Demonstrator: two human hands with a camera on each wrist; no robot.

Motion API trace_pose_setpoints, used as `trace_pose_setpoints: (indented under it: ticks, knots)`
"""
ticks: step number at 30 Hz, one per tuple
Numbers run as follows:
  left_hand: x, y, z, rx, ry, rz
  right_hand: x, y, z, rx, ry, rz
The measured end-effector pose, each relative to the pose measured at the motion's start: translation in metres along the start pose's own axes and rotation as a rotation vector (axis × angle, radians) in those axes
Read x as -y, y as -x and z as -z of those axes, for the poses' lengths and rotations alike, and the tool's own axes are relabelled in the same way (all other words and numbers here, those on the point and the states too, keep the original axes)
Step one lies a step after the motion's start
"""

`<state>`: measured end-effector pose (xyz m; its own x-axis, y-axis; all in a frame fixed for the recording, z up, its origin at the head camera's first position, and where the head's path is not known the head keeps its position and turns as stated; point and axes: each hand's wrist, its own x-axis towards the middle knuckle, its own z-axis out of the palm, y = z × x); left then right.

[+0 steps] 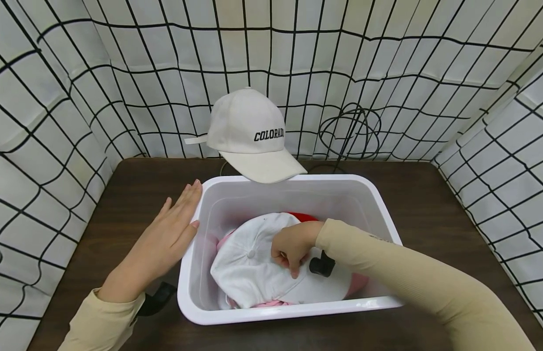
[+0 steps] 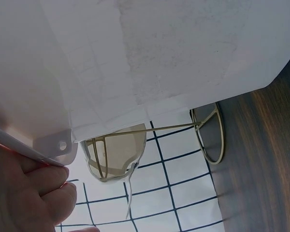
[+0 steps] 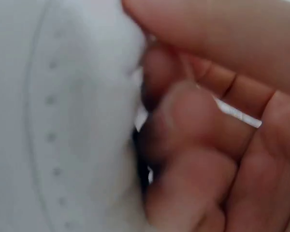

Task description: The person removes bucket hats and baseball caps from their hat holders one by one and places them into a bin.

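Note:
A white cap (image 1: 253, 263) lies crown up in the white plastic tub (image 1: 385, 222). My right hand (image 1: 293, 246) reaches over it with curled fingers and pinches its fabric. In the right wrist view, the thumb and bent fingers (image 3: 188, 121) are right at the edge of the blurred white cap (image 3: 77, 121). My left hand (image 1: 168, 234) rests along the tub's left rim, its fingers straight. From the left wrist, those fingers (image 2: 53, 188) show against the underside of the rim, beside a small hole. Pink and red pieces (image 1: 304, 216) peek out around the white cap.
Behind the tub, a white cap lettered COLORADO (image 1: 249, 124) sits raised on a wire stand (image 2: 217, 140). The tub stands on a dark wooden table (image 1: 135, 195). Black wire grid (image 1: 166, 70) encloses the back and sides, and a coiled wire (image 1: 352, 129) is at the back right.

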<state>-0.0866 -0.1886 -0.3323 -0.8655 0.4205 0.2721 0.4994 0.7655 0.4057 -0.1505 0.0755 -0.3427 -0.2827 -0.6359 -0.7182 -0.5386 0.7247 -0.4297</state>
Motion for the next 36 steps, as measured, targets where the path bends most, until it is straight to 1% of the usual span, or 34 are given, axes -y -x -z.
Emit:
trace_pose_setpoints:
  ticks: [3, 6, 10, 13, 17, 23, 30, 33, 36]
  knots:
    - [0.0, 0.0, 0.0, -0.001, 0.0, -0.001, 0.002, 0.0, -0.002, 0.01, 0.02, 0.098]
    - [0.0, 0.0, 0.0, -0.003, -0.004, -0.004, 0.004, 0.001, -0.003, -0.008, 0.034, 0.182]
    - [0.0, 0.0, 0.0, -0.008, -0.007, -0.011, 0.008, 0.001, -0.003, -0.036, 0.019, 0.251]
    - [0.0, 0.0, 0.001, -0.013, -0.008, -0.015, 0.01, 0.001, -0.004, -0.038, -0.003, 0.288]
    - [0.0, 0.0, 0.001, -0.016, -0.007, -0.015, 0.012, 0.001, -0.006, -0.047, -0.028, 0.295]
    - [0.0, 0.0, 0.001, -0.017, -0.006, -0.007, 0.012, -0.005, -0.011, -0.03, -0.054, 0.265]
    - [0.001, 0.001, 0.0, -0.011, 0.0, 0.002, 0.008, -0.013, -0.017, -0.022, -0.015, 0.251]
    - [0.001, 0.001, 0.0, -0.011, 0.002, -0.002, 0.008, -0.012, -0.016, -0.023, 0.007, 0.237]
    - [0.001, 0.001, -0.001, -0.01, 0.005, -0.005, 0.009, -0.01, -0.015, -0.024, 0.001, 0.219]
